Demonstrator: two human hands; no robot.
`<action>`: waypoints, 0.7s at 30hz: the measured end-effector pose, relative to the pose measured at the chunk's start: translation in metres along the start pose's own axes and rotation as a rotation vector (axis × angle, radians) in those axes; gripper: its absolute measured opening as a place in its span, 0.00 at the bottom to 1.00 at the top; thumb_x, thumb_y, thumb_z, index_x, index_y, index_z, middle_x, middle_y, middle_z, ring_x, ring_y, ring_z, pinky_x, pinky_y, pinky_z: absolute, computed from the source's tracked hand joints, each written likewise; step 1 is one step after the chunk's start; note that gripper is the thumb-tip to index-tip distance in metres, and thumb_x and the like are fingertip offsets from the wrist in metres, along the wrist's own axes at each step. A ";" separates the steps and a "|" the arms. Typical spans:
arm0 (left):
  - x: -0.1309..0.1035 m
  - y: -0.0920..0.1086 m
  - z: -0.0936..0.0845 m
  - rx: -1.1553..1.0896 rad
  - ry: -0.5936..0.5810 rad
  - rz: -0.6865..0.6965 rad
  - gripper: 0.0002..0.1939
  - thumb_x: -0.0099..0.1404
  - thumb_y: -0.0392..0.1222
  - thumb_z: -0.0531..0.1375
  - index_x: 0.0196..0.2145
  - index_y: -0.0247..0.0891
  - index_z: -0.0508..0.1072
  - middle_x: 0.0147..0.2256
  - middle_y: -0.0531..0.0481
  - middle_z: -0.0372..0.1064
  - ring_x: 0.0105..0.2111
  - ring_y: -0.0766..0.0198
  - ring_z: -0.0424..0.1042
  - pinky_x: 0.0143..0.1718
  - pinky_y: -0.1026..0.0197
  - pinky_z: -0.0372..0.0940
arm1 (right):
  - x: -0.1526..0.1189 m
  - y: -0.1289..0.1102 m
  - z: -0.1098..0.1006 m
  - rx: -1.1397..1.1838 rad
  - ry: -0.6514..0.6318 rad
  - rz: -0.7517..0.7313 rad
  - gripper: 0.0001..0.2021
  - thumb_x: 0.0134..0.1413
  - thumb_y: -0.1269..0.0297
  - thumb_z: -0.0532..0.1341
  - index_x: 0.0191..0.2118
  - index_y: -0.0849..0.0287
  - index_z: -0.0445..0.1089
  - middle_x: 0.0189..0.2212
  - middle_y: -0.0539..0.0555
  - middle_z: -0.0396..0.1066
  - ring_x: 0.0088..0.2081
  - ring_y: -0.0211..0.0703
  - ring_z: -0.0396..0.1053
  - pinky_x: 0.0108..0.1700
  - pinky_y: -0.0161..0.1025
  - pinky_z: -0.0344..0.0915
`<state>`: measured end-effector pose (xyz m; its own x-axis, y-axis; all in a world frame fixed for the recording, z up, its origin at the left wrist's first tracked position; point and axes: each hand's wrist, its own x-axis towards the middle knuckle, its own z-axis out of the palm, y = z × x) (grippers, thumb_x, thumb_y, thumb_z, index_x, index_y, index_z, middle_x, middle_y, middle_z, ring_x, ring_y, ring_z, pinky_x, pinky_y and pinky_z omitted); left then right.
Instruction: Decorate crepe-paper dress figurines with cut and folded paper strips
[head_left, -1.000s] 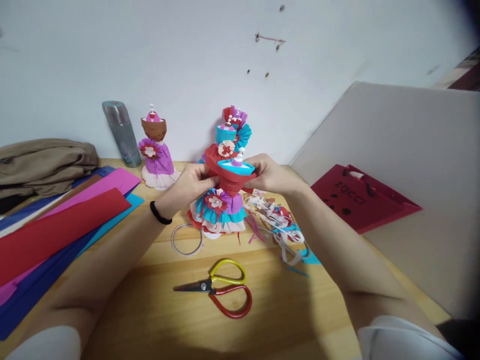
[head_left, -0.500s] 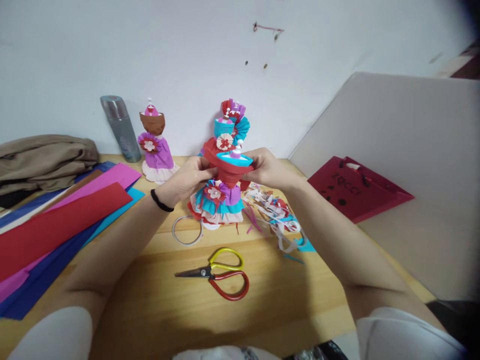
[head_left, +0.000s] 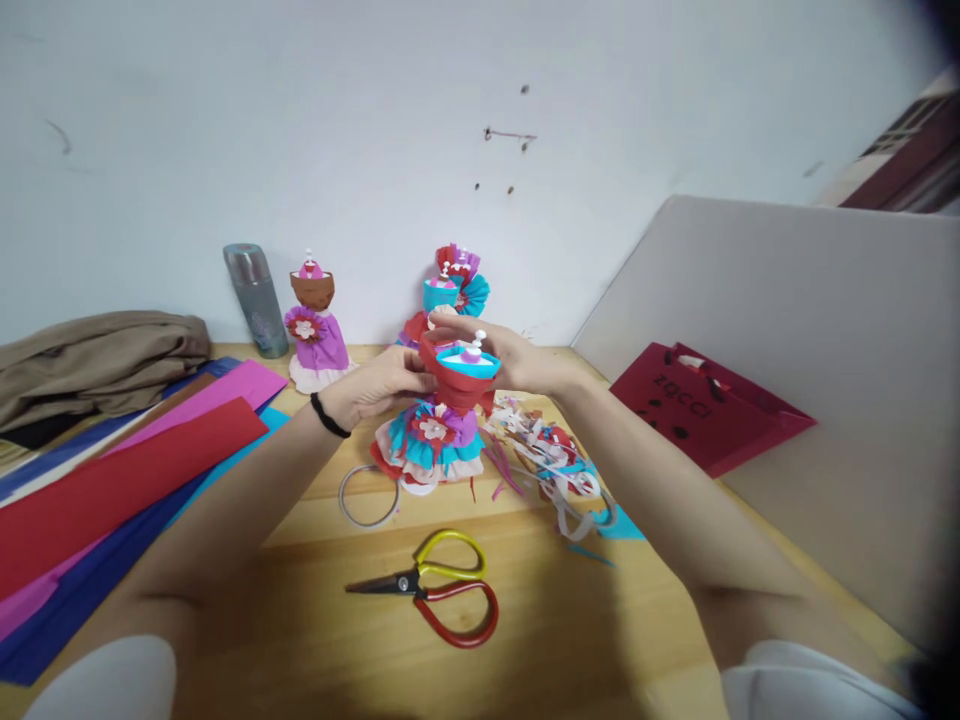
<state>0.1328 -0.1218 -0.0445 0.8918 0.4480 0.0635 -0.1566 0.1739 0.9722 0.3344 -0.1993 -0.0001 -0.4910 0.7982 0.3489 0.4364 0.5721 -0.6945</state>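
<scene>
A small dress-form doll (head_left: 452,425) stands upright on the table. It has a white knob on top, a blue upper band, a purple bodice, and ruffled blue and pale pink skirts with a flower. Around its upper part wraps a red crepe paper strip (head_left: 465,385). At its left side, my left hand (head_left: 382,385) pinches the strip between thumb and fingers. My right hand (head_left: 517,358) reaches behind the doll from the right, its fingers stretched leftward over the back of the strip; the doll partly hides its thumb.
Scissors (head_left: 431,588) and a tape ring (head_left: 369,497) lie in front. Paper scraps (head_left: 551,455) are heaped to the right, near a red bag (head_left: 697,405). Paper sheets (head_left: 142,490), a cloth (head_left: 105,355), a bottle (head_left: 256,302) and another doll (head_left: 319,335) occupy the left. More decorated dolls (head_left: 441,294) stand behind.
My right hand has left the doll's right edge, and its fingers now extend across behind it. My left hand keeps its pinch. The view has tilted upward, so everything sits lower.
</scene>
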 end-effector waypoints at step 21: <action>-0.002 0.003 0.006 -0.036 -0.052 -0.015 0.13 0.49 0.33 0.72 0.35 0.30 0.80 0.35 0.41 0.79 0.33 0.60 0.76 0.40 0.60 0.69 | 0.003 -0.001 0.007 0.149 0.066 0.001 0.29 0.44 0.68 0.72 0.55 0.57 0.73 0.48 0.57 0.77 0.50 0.45 0.74 0.54 0.42 0.70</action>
<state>0.1330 -0.1269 -0.0400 0.9149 0.3990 0.0614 -0.1571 0.2117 0.9646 0.3274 -0.1989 -0.0027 -0.4382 0.8122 0.3850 0.3176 0.5407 -0.7790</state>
